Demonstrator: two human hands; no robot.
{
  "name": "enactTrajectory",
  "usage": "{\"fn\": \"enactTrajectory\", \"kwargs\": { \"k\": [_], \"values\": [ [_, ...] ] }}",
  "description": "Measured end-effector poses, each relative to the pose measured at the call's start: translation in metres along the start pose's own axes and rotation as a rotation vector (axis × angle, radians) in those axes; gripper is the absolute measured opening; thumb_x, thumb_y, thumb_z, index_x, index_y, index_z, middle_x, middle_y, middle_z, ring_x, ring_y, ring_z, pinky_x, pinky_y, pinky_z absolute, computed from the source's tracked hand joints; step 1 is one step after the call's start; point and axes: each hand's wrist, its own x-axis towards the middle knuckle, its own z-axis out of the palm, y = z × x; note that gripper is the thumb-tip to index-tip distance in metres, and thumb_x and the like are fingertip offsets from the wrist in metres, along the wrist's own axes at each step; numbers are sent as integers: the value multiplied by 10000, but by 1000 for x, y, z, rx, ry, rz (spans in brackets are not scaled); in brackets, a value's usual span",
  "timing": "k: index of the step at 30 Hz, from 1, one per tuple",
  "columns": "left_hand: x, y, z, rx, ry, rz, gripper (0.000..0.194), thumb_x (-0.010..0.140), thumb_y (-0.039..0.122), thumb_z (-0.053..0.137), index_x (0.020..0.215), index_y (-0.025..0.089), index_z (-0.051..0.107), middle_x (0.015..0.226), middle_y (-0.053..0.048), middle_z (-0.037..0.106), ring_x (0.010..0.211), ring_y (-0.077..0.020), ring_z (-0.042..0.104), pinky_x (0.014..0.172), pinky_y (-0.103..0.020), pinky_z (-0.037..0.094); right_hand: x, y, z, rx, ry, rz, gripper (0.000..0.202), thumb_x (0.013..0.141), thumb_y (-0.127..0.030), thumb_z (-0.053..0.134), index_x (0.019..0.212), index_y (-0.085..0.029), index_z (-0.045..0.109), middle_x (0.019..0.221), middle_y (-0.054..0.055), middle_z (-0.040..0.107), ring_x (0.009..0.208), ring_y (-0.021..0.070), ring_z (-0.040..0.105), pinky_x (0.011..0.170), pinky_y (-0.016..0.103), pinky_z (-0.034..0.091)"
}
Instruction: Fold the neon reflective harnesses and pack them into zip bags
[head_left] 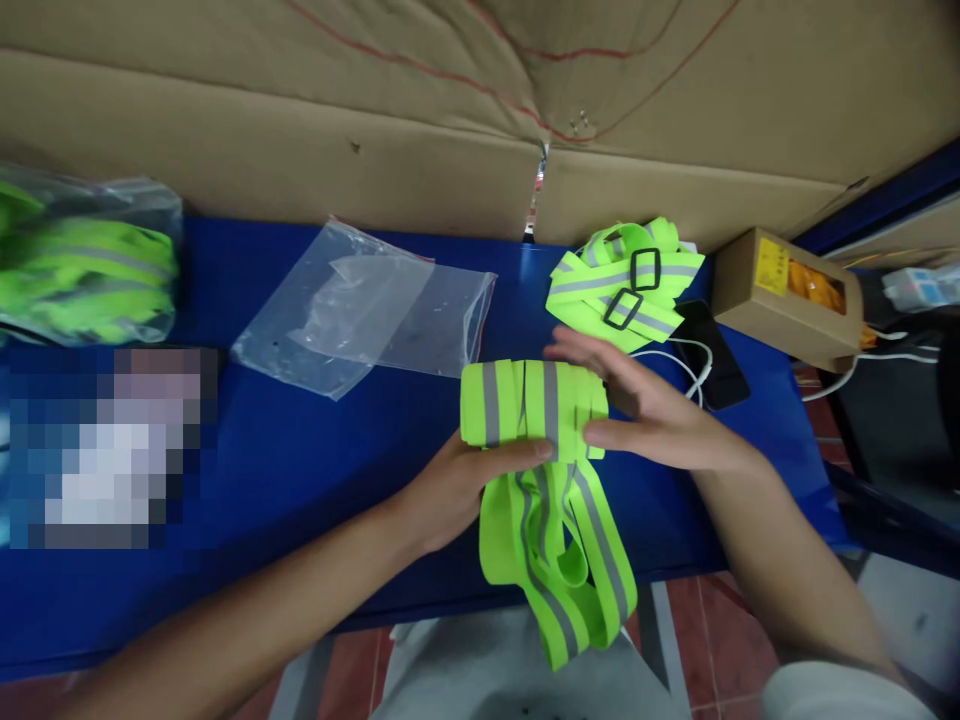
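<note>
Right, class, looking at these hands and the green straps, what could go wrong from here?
The folded straps might slip from the left hand and unravel. The loops dangling below them could tangle or catch on the table edge. The right hand is close to the white cord, so it could snag it.

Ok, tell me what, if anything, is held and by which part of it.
The yellow-green strap bundle: the left hand grips the lower left of its folded top, thumb across the front; the right hand touches its right end.

Open tabletop (292, 465) left, bags (360, 310) ahead; cardboard (420, 165) beyond
</note>
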Motion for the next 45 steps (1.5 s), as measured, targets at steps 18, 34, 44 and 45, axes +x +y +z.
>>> {"fn": "enactTrajectory", "kwargs": {
  "k": [18, 34, 44, 45],
  "values": [
    [4, -17, 2, -156, -45, -12, 357, 654, 234, 951, 956, 183, 769, 887, -13, 780, 791, -180, 721, 816, -328, 580, 11, 6, 68, -175, 549, -151, 428, 864, -282, 788, 1260, -260, 627, 1169, 39, 750, 1026, 214, 744, 839, 334, 650],
    [-11, 3, -13, -196, -455, -38, 588, 578, 524, 967, 1031, 188, 802, 953, -39, 797, 862, -179, 740, 819, -255, 578, -3, -10, 30, -517, 367, -623, 493, 926, -137, 679, 1370, -351, 657, 1255, 41, 760, 1177, 274, 723, 990, 483, 623],
    [-4, 5, -5, -80, -253, 36, 468, 700, 378, 909, 1096, 184, 752, 1054, -88, 774, 947, -237, 724, 852, -366, 602, -6, -13, -11, -215, -294, -206, 544, 955, -178, 641, 1474, -329, 581, 1669, 49, 394, 1550, 265, 363, 1207, 464, 441],
    [-4, 5, -5, -60, -256, 54, 468, 694, 362, 908, 1095, 176, 754, 1061, -97, 774, 948, -241, 724, 848, -364, 598, -7, -14, -12, -146, -307, -177, 552, 950, -259, 677, 1487, -322, 567, 1687, 60, 359, 1562, 282, 334, 1203, 473, 439]
  ]
}}
